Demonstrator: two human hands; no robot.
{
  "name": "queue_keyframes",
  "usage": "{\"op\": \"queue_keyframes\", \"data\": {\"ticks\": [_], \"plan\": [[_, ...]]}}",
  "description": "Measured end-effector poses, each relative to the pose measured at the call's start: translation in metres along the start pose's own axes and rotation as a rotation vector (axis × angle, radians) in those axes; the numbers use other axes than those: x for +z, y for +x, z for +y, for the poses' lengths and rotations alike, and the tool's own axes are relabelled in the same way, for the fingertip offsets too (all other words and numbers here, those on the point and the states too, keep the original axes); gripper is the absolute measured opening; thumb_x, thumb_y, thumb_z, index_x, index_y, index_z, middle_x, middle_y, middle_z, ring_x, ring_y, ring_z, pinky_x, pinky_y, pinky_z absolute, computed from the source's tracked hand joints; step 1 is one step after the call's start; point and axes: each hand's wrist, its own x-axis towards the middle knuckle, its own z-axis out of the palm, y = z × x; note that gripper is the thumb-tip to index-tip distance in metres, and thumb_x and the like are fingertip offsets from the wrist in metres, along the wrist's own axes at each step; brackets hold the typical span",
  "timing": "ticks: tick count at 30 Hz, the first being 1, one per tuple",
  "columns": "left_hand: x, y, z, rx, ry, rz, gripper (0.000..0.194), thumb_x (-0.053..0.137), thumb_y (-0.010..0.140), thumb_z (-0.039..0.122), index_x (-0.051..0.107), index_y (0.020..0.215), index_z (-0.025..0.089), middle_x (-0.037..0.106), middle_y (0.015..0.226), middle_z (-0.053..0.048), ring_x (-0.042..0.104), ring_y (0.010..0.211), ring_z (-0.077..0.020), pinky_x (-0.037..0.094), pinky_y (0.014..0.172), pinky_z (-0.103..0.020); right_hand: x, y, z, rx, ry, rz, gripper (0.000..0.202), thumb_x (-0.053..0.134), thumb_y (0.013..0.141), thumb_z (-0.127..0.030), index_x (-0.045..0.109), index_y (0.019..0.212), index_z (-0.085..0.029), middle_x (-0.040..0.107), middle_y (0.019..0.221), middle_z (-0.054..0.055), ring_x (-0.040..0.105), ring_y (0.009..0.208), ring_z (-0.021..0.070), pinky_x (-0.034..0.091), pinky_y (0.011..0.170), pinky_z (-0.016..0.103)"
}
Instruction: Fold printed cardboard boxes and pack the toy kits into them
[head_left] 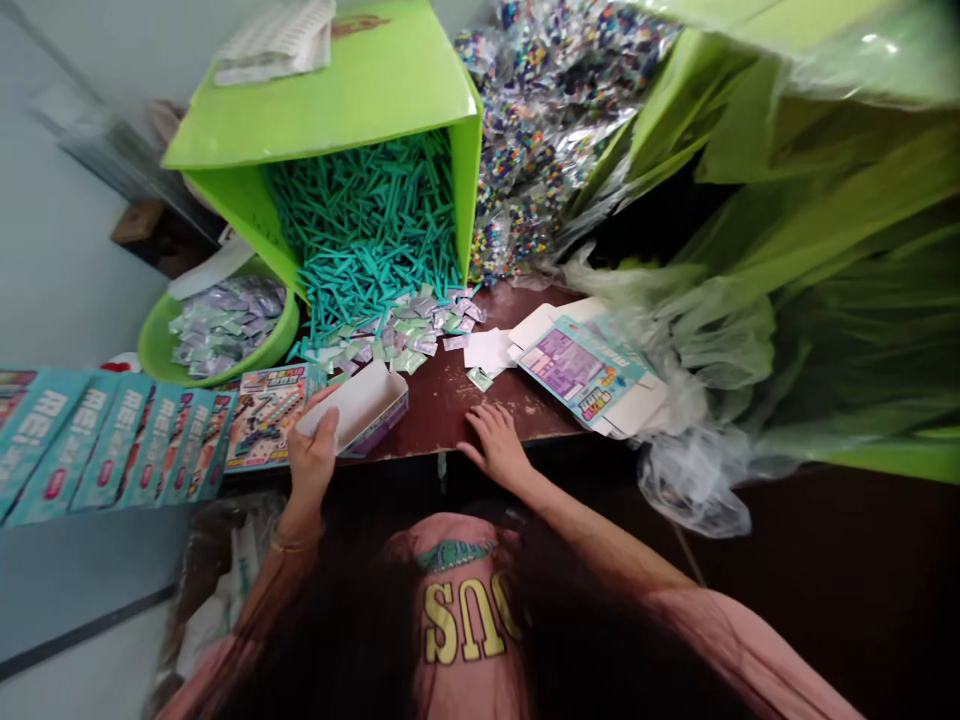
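My left hand (313, 450) is closed round the near end of an unfolded-open cardboard box (371, 405), white inside with a printed side. Its open side faces up, and I see nothing inside it. At the table's front edge my right hand (495, 440) lies with fingers spread and holds nothing. Just beyond those fingers is a small green packet (480, 378), near some white paper slips (489, 349). Flattened printed boxes (577, 370) lie to the right of my right hand. Small green and lilac packets (409, 340) are scattered past the held box.
A tipped green bin (330, 110) spills teal plastic sticks (367, 230) onto the brown table (442, 400). A green basket (262, 355) of packets stands left. Finished-looking teal boxes (112, 440) line the left edge. Bags of coloured beads (525, 150) and clear plastic (705, 430) crowd the right.
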Motion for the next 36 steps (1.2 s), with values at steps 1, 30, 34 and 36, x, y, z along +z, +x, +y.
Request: {"op": "queue_keyframes", "data": {"ticks": [1, 30, 34, 36], "plan": [[-0.001, -0.002, 0.002, 0.018, 0.016, -0.024, 0.024, 0.068, 0.09, 0.041, 0.075, 0.094, 0.019, 0.076, 0.107, -0.008, 0.07, 0.104, -0.0257, 0.052, 0.102, -0.04, -0.002, 0.007, 0.004, 0.03, -0.003, 0.023, 0.064, 0.052, 0.101, -0.052, 0.047, 0.152, -0.013, 0.05, 0.153, 0.022, 0.038, 0.148, 0.0376, 0.022, 0.123, 0.062], [0.022, -0.012, 0.008, 0.018, -0.016, -0.04, 0.028, 0.056, 0.084, 0.022, 0.076, 0.103, 0.023, 0.077, 0.104, -0.003, 0.07, 0.098, -0.023, 0.055, 0.089, -0.031, -0.031, 0.126, 0.054, 0.151, -0.012, 0.11, 0.054, 0.053, 0.101, -0.045, 0.06, 0.136, -0.005, 0.058, 0.141, 0.027, 0.047, 0.136, 0.0398, 0.036, 0.114, 0.059], [0.024, -0.014, 0.009, 0.035, -0.005, -0.04, 0.03, 0.055, 0.084, 0.021, 0.077, 0.104, 0.022, 0.077, 0.106, -0.003, 0.07, 0.101, -0.0242, 0.055, 0.092, -0.032, -0.01, 0.111, 0.075, 0.083, -0.03, 0.037, 0.032, 0.048, 0.102, -0.03, 0.072, 0.114, -0.011, 0.069, 0.124, 0.021, 0.059, 0.119, 0.0332, 0.044, 0.106, 0.048], [0.025, -0.013, 0.009, 0.02, -0.02, -0.028, 0.03, 0.055, 0.084, 0.021, 0.077, 0.105, 0.022, 0.077, 0.106, -0.003, 0.07, 0.101, -0.0243, 0.055, 0.092, -0.032, -0.009, 0.109, 0.07, 0.063, 0.006, 0.047, 0.03, 0.045, 0.103, -0.027, 0.074, 0.105, -0.016, 0.073, 0.113, 0.017, 0.063, 0.106, 0.0295, 0.048, 0.099, 0.044]]}}
